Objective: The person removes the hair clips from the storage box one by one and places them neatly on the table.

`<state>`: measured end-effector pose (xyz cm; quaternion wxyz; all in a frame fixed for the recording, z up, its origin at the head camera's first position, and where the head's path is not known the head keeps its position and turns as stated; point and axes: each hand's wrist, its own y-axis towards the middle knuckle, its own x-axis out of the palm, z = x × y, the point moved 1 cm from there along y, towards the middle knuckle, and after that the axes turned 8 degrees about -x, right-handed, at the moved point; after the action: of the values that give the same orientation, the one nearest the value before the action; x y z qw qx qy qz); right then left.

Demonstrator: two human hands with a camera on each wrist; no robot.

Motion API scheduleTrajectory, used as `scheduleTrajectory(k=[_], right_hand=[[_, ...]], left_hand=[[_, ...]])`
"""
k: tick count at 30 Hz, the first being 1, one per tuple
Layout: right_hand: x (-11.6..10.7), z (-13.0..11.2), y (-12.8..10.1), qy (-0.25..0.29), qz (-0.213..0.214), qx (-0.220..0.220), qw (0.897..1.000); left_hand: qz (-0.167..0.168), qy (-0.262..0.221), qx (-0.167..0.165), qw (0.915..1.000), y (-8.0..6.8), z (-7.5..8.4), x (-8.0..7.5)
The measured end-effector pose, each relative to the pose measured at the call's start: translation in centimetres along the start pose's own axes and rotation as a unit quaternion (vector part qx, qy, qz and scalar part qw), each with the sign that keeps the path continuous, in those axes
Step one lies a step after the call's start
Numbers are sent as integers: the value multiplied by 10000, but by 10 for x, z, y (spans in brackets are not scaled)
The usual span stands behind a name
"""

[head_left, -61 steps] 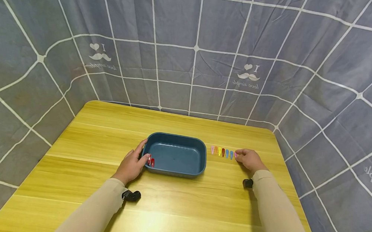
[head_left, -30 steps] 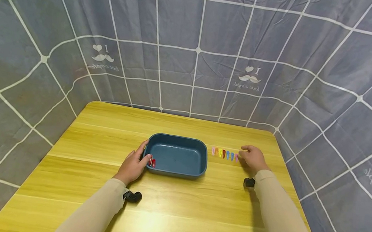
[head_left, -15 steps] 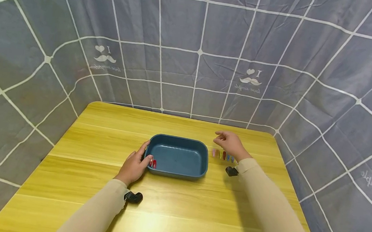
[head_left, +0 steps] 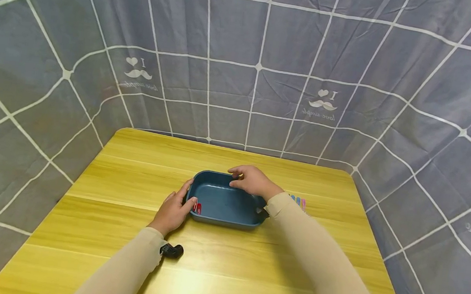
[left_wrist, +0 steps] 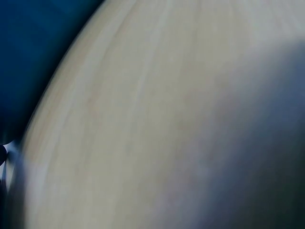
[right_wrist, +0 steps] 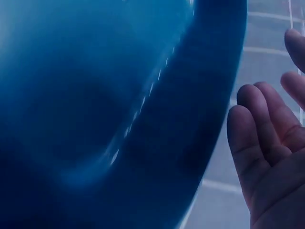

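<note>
Both hands (head_left: 174, 211) (head_left: 252, 182) flank blue tray's (head_left: 223, 218) rim.

The tray (head_left: 223, 202) sits mid-table (head_left: 130, 179). Two clips (head_left: 197, 207) lie inside at its left end. More clips (head_left: 300, 201) lie right of it.

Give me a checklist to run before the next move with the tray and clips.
1. Left hand grips the tray at its left rim: ok.
2. Right hand is over the tray's far rim: ok.
3. Right hand holds a clip: cannot tell.
4. Red clips are at the tray's left end, by the thumb: ok.
5. Clip row is in full view: not ok, the right sleeve hides most of it.
</note>
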<state>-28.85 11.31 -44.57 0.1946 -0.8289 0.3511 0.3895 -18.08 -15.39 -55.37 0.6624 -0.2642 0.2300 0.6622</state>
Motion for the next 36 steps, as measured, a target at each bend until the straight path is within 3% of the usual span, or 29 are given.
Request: scheduleTrajectory(k=[5, 14, 28, 36], right_hand=[[15, -11, 14, -55, -369, -165, 9992], [31, -19, 29, -226, -674, -143, 9974], [59, -29, 48, -518, -1420, -445, 9875], [74, -28, 58, -491, -1568, -453, 9854]], left_hand=[[-130, -31, -64, 9999, 0, -1, 0], [-458, 30, -48, 9989, -4, -3, -4], [-416, 181, -197, 9988, -7, -4, -4], [-364, 58, -113, 9993, -7, -1, -4]])
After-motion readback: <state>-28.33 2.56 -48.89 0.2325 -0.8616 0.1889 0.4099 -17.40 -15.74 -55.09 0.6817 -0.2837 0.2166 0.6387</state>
